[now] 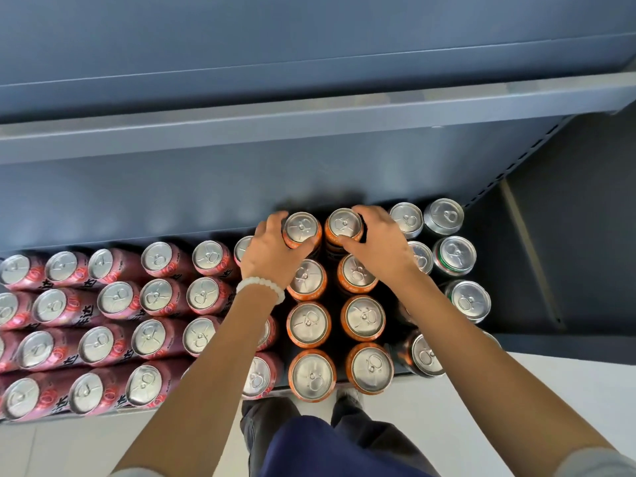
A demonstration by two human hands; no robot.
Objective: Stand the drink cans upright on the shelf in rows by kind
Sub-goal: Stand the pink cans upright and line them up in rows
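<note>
Orange cans (311, 325): two upright rows on shelf (206, 201) | left hand (272, 251) grips rearmost left-row can (301, 228) | right hand (378, 242) grips rearmost right-row can (343, 224) | pink cans (103, 304) left, green-banded cans (454, 254) right.

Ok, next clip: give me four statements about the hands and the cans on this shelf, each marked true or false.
1. Each hand grips an orange can at the back of the shelf. True: left hand on the left orange can, right hand on the right orange can.
2. The pink cans stand right of the orange rows. False: they stand left.
3. A white bead bracelet is on the left wrist. True.
4. The orange cans lie on their sides. False: they stand upright, tops showing.
</note>
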